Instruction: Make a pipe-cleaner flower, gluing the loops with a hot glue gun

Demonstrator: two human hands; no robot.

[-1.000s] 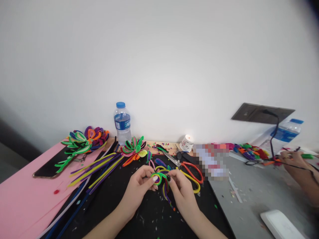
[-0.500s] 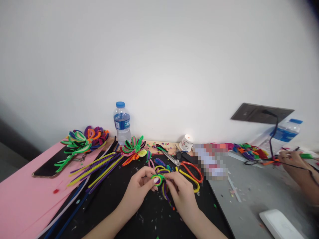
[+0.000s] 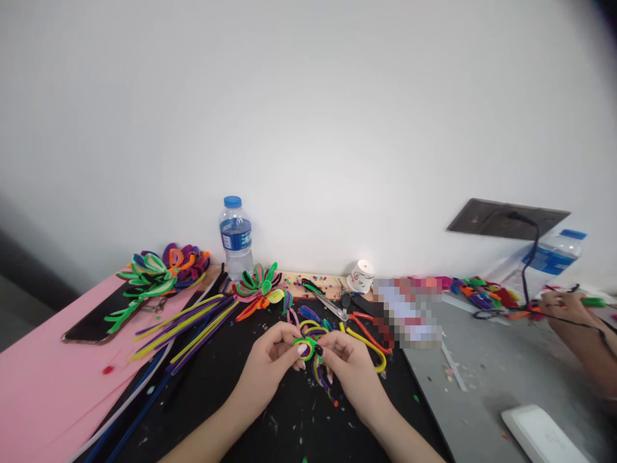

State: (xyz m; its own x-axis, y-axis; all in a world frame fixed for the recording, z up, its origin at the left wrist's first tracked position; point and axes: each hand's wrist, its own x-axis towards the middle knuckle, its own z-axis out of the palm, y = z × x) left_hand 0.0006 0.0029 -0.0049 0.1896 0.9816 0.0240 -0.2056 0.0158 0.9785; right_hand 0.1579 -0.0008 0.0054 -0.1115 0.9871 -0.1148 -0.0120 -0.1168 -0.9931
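Both hands meet over the black mat (image 3: 231, 392): left hand (image 3: 270, 363) and right hand (image 3: 349, 370) each pinch, thumb against fingertips, the small green-and-yellow pipe-cleaner loop (image 3: 307, 347) held between them just above the mat. The piece looks feather-light, fuzzy and easily bent, wire core likely holding a shape, so best taken at the twisted centre, not the soft loops. Beyond the grip lie red-handled scissors (image 3: 366, 325), loose pipe-cleaner stems (image 3: 187, 325) off left, a water bottle (image 3: 236, 236) farthest back.
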